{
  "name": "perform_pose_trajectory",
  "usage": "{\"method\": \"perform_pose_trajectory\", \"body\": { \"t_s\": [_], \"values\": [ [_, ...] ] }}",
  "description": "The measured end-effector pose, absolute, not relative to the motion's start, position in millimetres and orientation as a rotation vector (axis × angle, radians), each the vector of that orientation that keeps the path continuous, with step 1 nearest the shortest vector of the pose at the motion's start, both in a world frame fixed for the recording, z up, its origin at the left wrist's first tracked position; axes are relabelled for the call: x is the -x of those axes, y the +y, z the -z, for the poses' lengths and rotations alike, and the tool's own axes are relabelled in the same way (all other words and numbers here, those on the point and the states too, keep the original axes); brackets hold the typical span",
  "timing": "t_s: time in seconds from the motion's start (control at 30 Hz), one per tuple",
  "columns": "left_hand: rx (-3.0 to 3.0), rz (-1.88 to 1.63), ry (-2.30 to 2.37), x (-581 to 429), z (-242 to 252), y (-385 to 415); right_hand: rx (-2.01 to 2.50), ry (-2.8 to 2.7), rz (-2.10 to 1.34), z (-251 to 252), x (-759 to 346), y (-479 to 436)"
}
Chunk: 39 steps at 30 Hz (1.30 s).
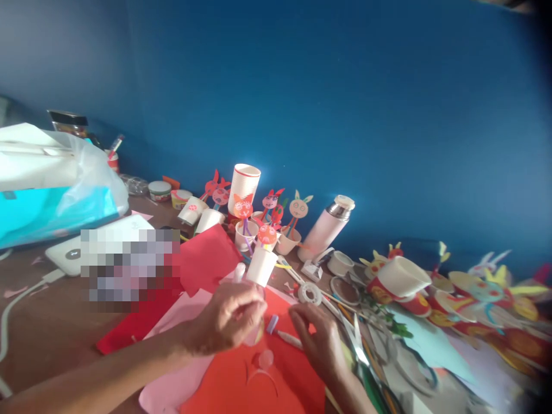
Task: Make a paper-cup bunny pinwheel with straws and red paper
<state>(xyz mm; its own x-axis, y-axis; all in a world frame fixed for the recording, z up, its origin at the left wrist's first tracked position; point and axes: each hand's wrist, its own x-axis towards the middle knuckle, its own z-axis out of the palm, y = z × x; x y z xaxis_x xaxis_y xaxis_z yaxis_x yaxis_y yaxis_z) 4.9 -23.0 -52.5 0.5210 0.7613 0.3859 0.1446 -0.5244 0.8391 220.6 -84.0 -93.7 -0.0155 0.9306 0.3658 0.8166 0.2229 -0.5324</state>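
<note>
My left hand (235,315) is over the red paper (259,382), its fingers curled together; anything in them is hidden. A small whitish object (238,272) stands just beyond its knuckles. My right hand (319,339) is to the right with fingers curled in, and their contents cannot be made out. A pen-like stick with a pale purple end (287,336) lies between the hands, its near end by my right fingers. Drawn curves and a small pale round piece (266,359) are on the red paper. Beyond my left hand stands a white paper cup (262,265) with a red paper animal head (267,234).
Scissors (360,348) and a tape roll (309,294) lie right. Several cups with paper animals crowd the back and right, near a pink thermos (325,230). A power bank (64,253) with a cable and a plastic bag (92,178) are left. A blue wall (276,103) closes the back.
</note>
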Motion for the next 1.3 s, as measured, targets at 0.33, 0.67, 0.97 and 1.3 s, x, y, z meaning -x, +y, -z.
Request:
{"method": "perform_pose_trajectory", "body": {
  "t_s": [0.33, 0.67, 0.97, 1.3],
  "values": [
    [-1.852, -0.75, 0.815, -25, 85, -34, 1.767, -2.032, 0.016, 100, -223, -75],
    [-1.581, -0.78, 0.84, -32, 104, -26, 2.013, -2.087, 0.043, 107, -204, -64],
    [-1.401, -0.713, 0.838, -32, 112, -28, 2.103, -2.035, -0.185, 119, -221, -61],
    [-1.31, -0.722, 0.946, -32, 112, -30, 1.722, -1.784, -0.553, 101, -232, -63]
  ]
}}
